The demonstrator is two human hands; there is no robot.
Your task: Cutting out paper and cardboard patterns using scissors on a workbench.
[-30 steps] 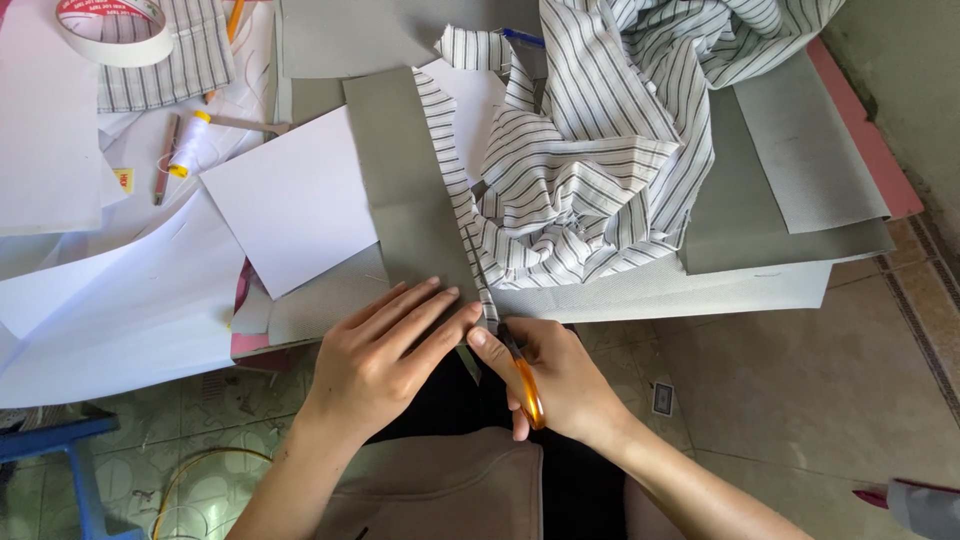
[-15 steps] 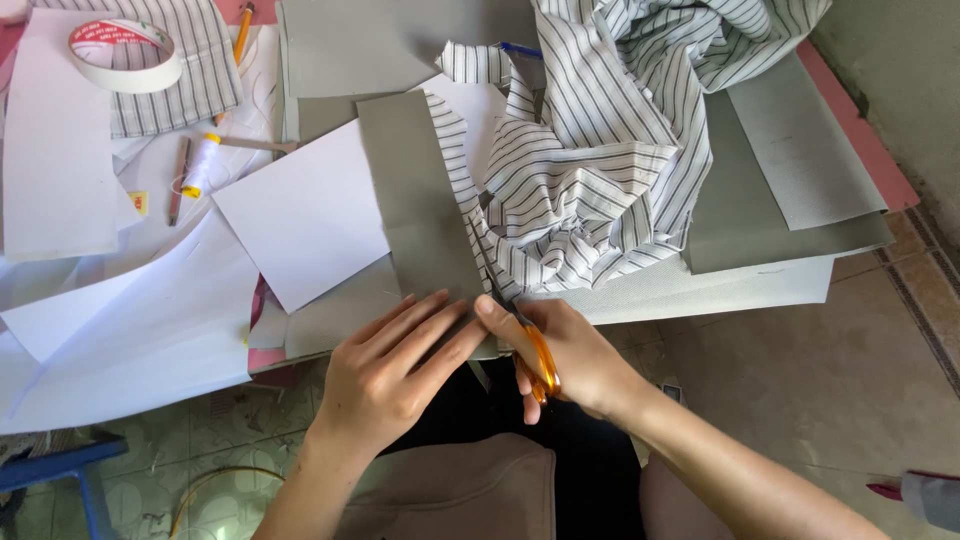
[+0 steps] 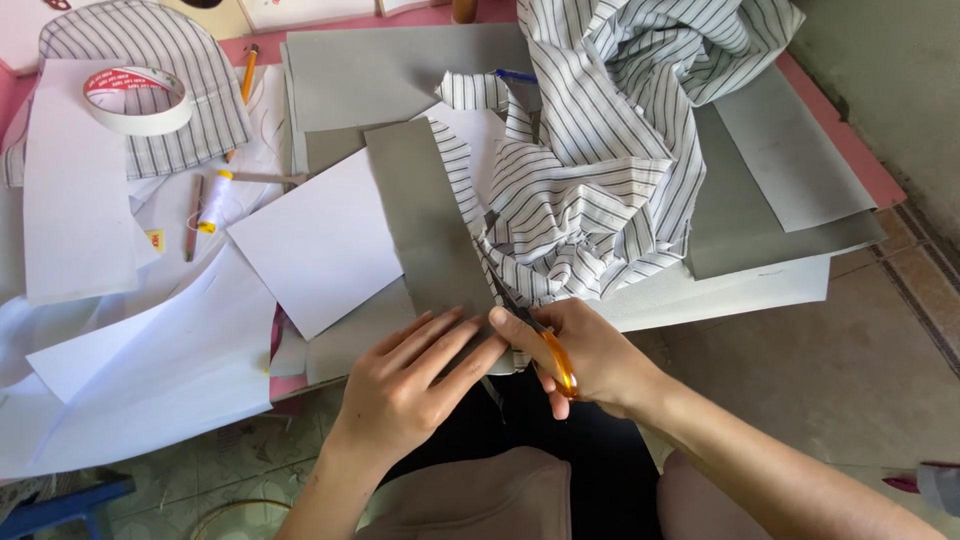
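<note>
The right hand is closed around orange-handled scissors, blades cutting along the right edge of a long grey fabric strip on the table, beside the striped white cloth. The left hand lies open and flat, holding nothing, pressing the strip's near end; it does well to hold the strip taut, fingers clear of the blades
</note>
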